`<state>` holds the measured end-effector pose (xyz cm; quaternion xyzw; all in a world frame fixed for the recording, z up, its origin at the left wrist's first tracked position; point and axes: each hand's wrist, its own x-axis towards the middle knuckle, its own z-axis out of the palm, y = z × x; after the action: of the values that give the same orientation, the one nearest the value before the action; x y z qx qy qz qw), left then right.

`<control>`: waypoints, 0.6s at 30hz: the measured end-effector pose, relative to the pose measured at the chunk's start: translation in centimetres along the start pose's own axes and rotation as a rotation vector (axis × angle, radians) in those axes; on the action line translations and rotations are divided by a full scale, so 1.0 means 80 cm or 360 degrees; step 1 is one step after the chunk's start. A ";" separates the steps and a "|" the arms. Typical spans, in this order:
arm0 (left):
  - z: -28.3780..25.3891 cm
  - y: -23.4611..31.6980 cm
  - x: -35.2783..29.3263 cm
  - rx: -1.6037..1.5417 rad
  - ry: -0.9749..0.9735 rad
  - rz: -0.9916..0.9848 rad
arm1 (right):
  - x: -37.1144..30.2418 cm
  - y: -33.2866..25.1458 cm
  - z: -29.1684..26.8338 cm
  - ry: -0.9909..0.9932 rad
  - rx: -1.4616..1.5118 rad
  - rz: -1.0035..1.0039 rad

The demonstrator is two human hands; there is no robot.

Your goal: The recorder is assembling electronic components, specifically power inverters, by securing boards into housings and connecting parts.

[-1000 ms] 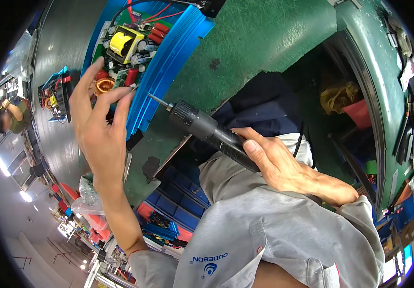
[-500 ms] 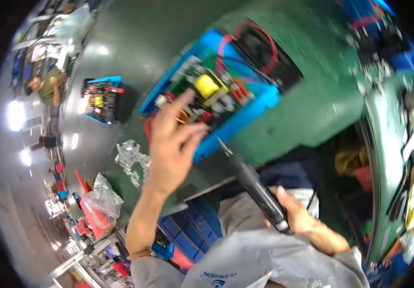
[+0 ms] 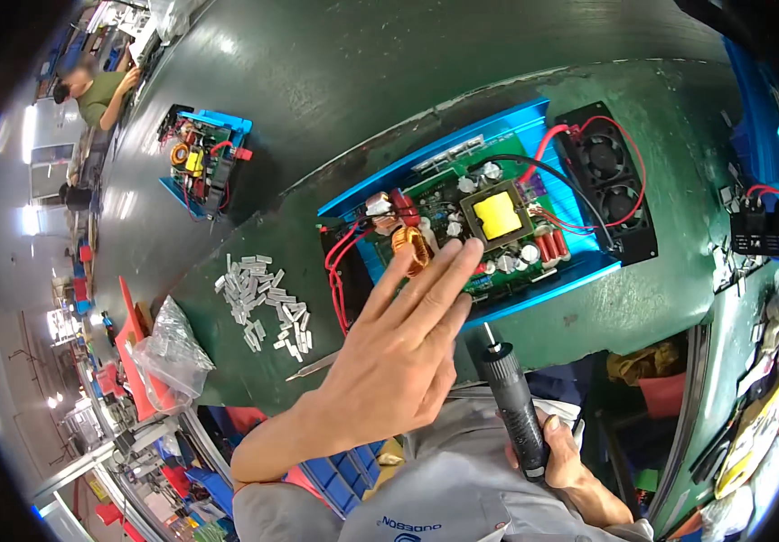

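One open-topped blue metal housing (image 3: 579, 274) holding a green circuit board (image 3: 509, 152): on the green bench (image 3: 606, 318), ahead of both hands, long axis left to right, right end angled away. Left hand (image 3: 398, 354), nearer: fingers extended, nothing visibly gripped, over the copper-wire coil's (image 3: 415, 244) side. Right hand (image 3: 565, 456): wrapped around a black cylindrical power screwdriver (image 3: 514, 402), bit toward the housing.

The green desk (image 3: 642, 294) bears an open blue circuit unit (image 3: 484, 212), a black twin-fan panel (image 3: 608, 173), a heap of pale strips (image 3: 248, 291) (some strewn loose) and a slender pointed tool (image 3: 314, 366).
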<state>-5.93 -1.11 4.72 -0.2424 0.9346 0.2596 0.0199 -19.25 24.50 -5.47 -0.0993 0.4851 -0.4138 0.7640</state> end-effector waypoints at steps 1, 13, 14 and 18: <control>0.009 -0.007 -0.004 0.0061 0.0083 0.0047 | 0.002 -0.004 0.003 -0.0021 0.0021 0.0032; 0.014 -0.044 -0.095 0.0174 0.0938 -0.0296 | -0.012 0.025 -0.024 0.0336 -0.0250 -0.0302; 0.017 -0.062 -0.121 0.0233 0.1065 -0.0491 | -0.012 0.027 -0.025 0.0387 -0.0277 -0.0325; 0.039 -0.121 -0.212 0.0585 0.1053 -0.0929 | -0.016 0.030 -0.036 0.0416 -0.0316 -0.0365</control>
<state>13.24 0.76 0.19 -0.5570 0.8139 -0.0176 -0.1642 -20.57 27.68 -7.47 -0.1743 0.6041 -0.4575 0.6288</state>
